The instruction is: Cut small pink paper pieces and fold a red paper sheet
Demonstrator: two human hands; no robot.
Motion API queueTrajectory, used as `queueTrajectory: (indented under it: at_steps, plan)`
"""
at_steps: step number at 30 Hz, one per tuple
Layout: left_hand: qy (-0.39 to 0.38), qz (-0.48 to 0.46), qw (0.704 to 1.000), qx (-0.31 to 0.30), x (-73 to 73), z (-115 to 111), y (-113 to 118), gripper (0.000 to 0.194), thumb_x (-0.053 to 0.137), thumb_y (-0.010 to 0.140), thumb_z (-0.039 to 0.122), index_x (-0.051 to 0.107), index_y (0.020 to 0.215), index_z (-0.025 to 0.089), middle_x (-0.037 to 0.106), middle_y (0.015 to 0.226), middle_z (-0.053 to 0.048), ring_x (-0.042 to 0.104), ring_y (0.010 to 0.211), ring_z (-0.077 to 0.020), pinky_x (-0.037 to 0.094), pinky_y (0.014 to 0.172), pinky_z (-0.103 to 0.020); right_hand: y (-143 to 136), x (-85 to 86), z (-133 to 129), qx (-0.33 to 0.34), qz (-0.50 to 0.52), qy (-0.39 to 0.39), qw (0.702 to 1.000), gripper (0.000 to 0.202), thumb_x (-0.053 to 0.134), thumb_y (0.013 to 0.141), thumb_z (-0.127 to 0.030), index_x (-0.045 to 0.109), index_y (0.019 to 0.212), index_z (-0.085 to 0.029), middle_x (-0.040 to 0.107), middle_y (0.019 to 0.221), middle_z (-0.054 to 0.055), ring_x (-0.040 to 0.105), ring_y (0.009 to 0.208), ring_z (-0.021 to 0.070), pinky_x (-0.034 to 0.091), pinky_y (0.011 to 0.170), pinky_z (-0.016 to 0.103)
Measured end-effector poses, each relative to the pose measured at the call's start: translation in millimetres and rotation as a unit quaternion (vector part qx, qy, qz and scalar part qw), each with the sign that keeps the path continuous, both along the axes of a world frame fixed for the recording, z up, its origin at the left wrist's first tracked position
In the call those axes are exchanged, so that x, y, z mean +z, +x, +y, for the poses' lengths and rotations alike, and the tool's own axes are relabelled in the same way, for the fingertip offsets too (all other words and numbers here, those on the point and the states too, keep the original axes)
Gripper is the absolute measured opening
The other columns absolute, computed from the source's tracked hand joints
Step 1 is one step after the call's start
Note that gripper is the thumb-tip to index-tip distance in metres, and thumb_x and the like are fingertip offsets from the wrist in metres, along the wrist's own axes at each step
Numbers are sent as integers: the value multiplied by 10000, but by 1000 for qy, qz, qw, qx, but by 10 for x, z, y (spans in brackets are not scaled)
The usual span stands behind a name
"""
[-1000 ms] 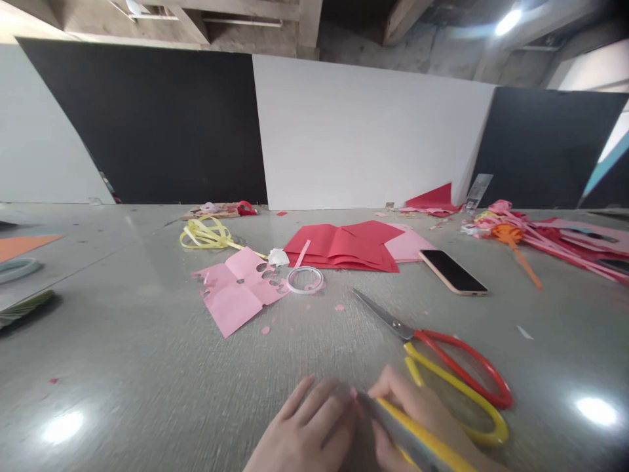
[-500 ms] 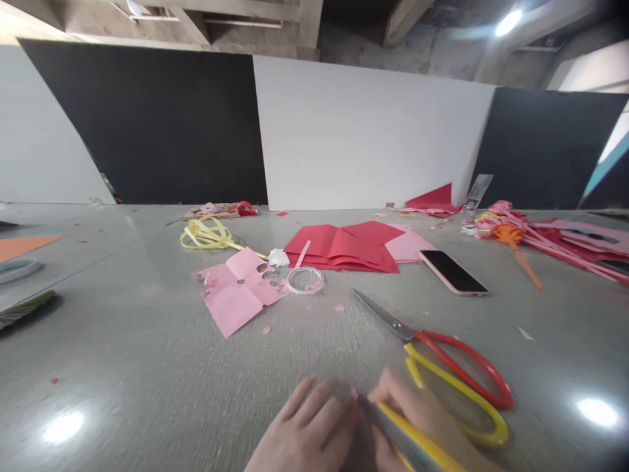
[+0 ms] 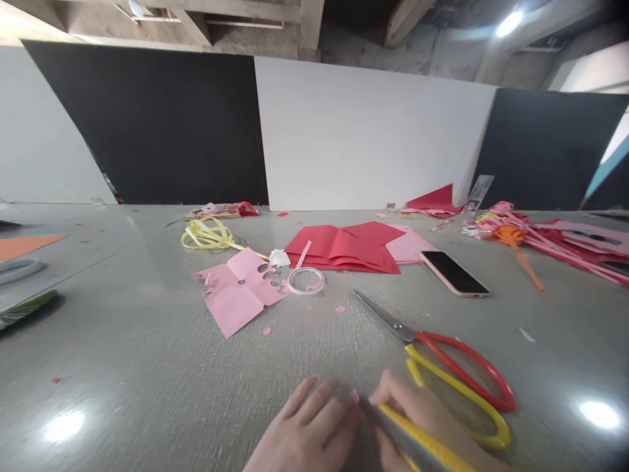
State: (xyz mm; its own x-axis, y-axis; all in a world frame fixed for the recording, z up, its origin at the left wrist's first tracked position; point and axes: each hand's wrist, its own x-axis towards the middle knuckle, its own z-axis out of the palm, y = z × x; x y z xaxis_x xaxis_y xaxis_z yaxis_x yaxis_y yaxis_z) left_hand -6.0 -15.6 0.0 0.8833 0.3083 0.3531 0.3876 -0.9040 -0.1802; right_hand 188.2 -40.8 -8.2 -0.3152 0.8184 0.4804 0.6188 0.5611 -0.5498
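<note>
My left hand (image 3: 307, 426) is low in the middle, its fingers bent and brought together; what they hold is mostly hidden. A small pink bit (image 3: 354, 396) shows at its fingertips, too small to name. My right hand (image 3: 415, 413) grips a yellow-and-grey utility knife (image 3: 410, 436), whose dark tip meets that pink bit. Just beyond my right hand lie large scissors (image 3: 400, 328) with one red and one yellow handle, the blades closed. Farther off rests a folded pink paper with cut-out holes (image 3: 240, 298), beside a roll of white tape (image 3: 289, 282).
Red paper sheets (image 3: 339, 249) overlap pink paper (image 3: 410, 246) behind the tape. A phone (image 3: 455, 273) lies right of them. Yellow ribbon (image 3: 209, 234) is coiled at back left. Pink strips and an orange ribbon flower (image 3: 511, 236) lie at right. Upright black and white panels (image 3: 373, 137) border the table.
Almost nothing differs. Both hands stay in the same place, and the knife tip is still at the left fingertips. The whole view has shifted very slightly.
</note>
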Motion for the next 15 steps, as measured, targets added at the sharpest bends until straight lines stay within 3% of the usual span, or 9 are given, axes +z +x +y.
queueTrajectory:
  at_steps: [7,11,15]
  plan:
    - [-74,16,997,-29,98,69,-7,274,337,942,219,525,1133,160,604,1111,-13,518,1060,-186,391,937,-354,33,-56,34,4,12,43,999,179,420,605,-132,348,714,-255,314,443,-119,320,292,66,212,301,156]
    - [-90,37,995,-33,182,69,-3,256,412,914,203,521,1143,165,596,1126,-15,526,1048,-181,384,947,-348,36,-8,23,1,-1,56,998,168,400,607,-124,364,710,-252,345,445,-112,351,303,68,221,312,156]
    - [-82,14,996,-33,164,60,-11,250,421,910,184,531,1133,160,620,1073,-24,533,1037,-176,388,940,-331,26,1,22,4,9,48,999,162,418,608,-120,381,700,-247,378,431,-112,378,296,64,231,308,146]
